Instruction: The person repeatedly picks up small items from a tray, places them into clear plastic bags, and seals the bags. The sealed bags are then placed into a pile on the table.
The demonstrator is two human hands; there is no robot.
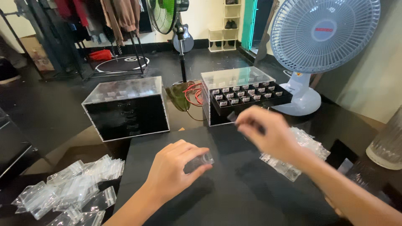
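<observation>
My left hand (173, 169) rests on the black table (234, 196), fingers curled around a small clear plastic bag (200, 161). My right hand (268, 133) is raised and blurred, its fingertips pinched on a tiny item (231, 117) just in front of the open black drawer (247, 97). That drawer sticks out of a clear-topped black box (234, 79) and is divided into several small labelled compartments. A second, closed black box (127, 106) stands to the left.
A heap of clear zip bags (69, 190) lies at the lower left, another pile (299, 152) behind my right wrist. A pale blue desk fan (320, 50) stands at the right, a ribbed glass object (387, 144) at the right edge. Clothes rack and green floor fan behind.
</observation>
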